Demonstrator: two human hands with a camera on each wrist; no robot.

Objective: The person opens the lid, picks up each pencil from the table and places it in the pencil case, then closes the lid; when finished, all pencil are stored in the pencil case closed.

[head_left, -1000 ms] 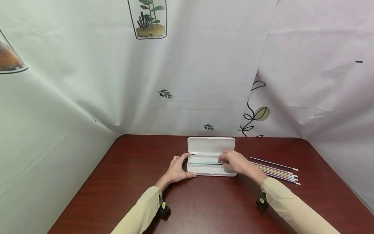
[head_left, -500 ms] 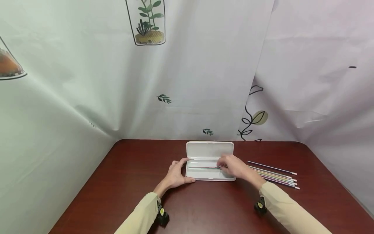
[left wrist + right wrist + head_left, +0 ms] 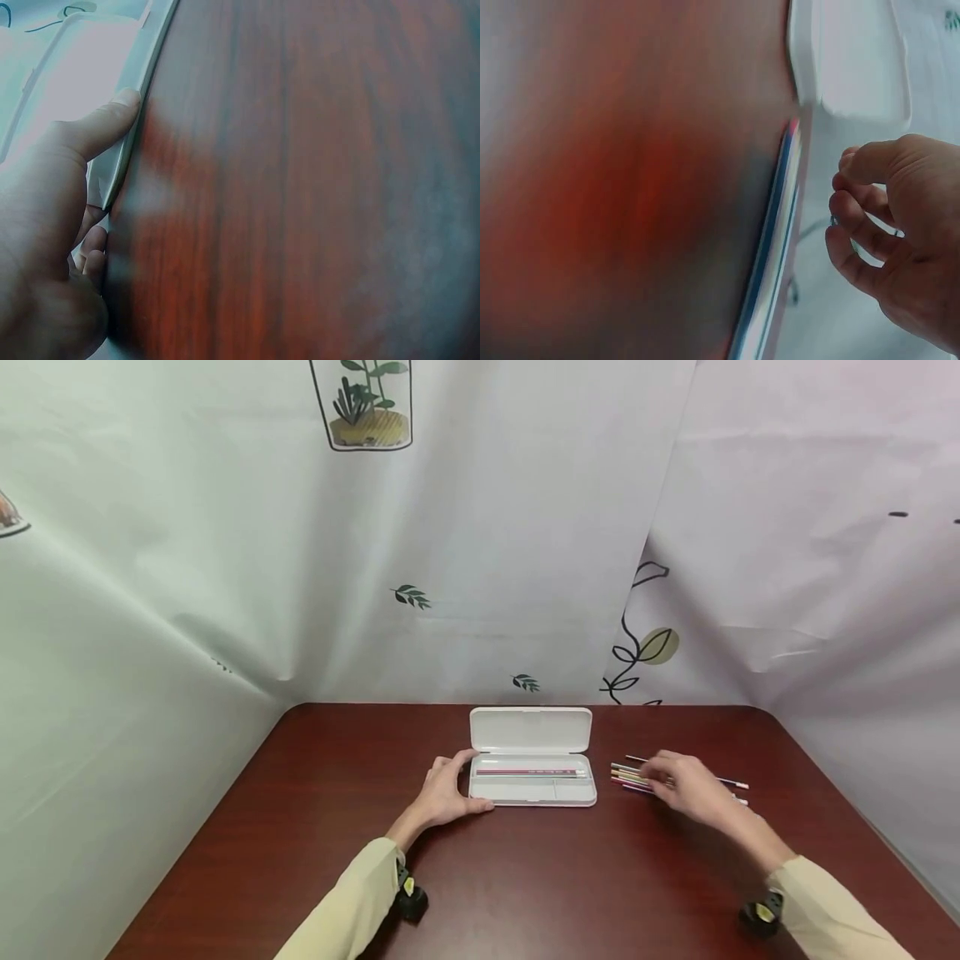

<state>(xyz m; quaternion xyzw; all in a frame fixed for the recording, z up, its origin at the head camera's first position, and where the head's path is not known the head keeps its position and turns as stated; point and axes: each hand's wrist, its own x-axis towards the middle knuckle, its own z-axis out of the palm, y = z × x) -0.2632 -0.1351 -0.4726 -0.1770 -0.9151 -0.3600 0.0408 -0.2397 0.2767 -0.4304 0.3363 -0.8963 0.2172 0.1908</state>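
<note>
A white pencil case lies on the table with its lid raised at the back. Inside it rest a reddish pencil and a pale one beside it. My left hand grips the case's left end, thumb at the front edge and fingers behind. To the right of the case, my right hand hovers over several loose pencils, partly hiding them. In the right wrist view its fingers are loosely bent, apart from the pencils, and nothing shows between them.
The dark red wooden table has its back edge close behind the case lid. White printed cloth hangs behind and at both sides. Small dark devices are strapped to both wrists.
My right hand has let go of the pencil in the case and moved right, over the loose pencils. The reddish pencil now lies in view inside the case. My left hand stays on the case.
</note>
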